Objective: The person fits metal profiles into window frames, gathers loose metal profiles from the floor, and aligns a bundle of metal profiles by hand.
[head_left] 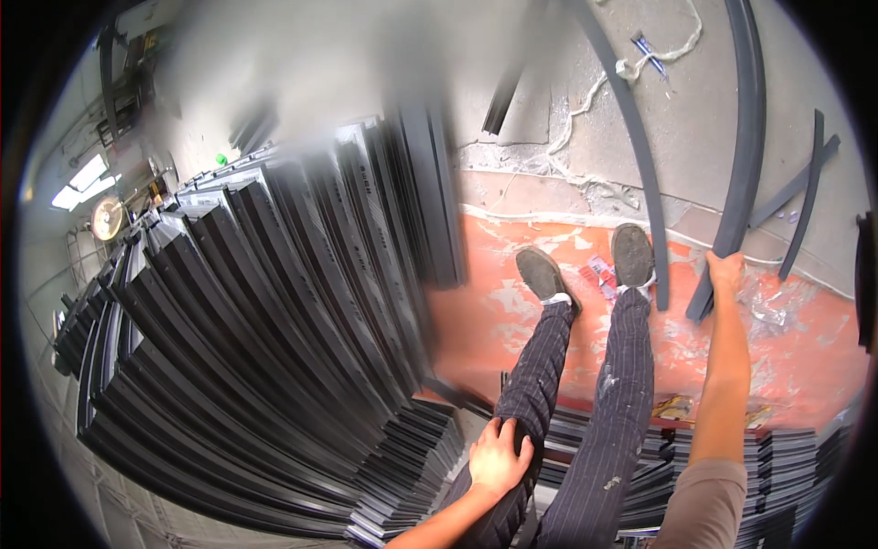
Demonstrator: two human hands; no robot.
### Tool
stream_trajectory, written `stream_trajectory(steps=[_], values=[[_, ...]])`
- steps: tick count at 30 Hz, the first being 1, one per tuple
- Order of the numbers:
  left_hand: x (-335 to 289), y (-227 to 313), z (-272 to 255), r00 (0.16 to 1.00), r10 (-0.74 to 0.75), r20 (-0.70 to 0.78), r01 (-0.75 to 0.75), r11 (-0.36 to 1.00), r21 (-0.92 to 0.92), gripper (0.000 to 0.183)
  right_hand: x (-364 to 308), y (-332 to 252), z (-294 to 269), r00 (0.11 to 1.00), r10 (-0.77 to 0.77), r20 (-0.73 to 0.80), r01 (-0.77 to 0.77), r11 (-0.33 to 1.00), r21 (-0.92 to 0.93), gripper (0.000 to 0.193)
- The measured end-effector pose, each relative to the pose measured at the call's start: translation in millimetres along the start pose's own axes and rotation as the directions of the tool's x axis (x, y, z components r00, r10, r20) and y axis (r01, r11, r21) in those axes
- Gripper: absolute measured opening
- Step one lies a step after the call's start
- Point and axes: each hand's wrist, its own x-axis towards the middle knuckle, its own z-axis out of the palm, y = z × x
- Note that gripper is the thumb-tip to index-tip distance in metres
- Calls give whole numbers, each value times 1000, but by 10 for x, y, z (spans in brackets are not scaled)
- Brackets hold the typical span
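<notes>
My right hand [727, 273] is closed around a long dark grey profile strip [743, 156], close to its near end. From there the strip runs away toward the top edge of the view. My left hand [499, 457] rests on the dark pinstriped trouser leg [530, 375] near the knee, fingers apart and holding nothing. Left of the held strip, another long grey strip [640, 146] lies on the floor, its near end beside my right shoe [633, 256]. Two shorter dark strips [808, 197] cross each other to the right.
Tall stacks of dark profiles [265, 302] fill the left side, and more stacked profiles [768, 476] lie behind my legs. The floor has worn orange paint [485, 320] and grey tiles [686, 119]. A white cord [585, 105], clear plastic film [770, 306] and a pink wrapper [599, 274] lie about.
</notes>
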Motion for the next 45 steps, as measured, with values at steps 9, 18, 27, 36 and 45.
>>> stream_trajectory(steps=[9, 18, 27, 36, 45], values=[[66, 14, -35, 995, -70, 72, 71, 997, -14, 44, -741, 11, 217, 938, -347, 20, 347, 938, -12, 42], [73, 43, 133, 994, -88, 66, 88, 996, 3, 35, -1044, -1179, 674, 802, -548, 238, 588, 794, -153, 63], [50, 56, 278, 991, -110, 75, 107, 994, 34, 41, -1525, 190, -61, 456, -878, -144, 880, 469, -78, 31], [41, -77, 49, 982, -185, 40, 189, 968, -166, 39, -3606, 1154, -2115, 687, -717, -120, 727, 676, 123, 71], [-987, -376, -1202, 966, 8, -260, -176, 754, -632, 42, -4577, -395, -4318, 366, -811, -456, 928, 278, 249, 74]])
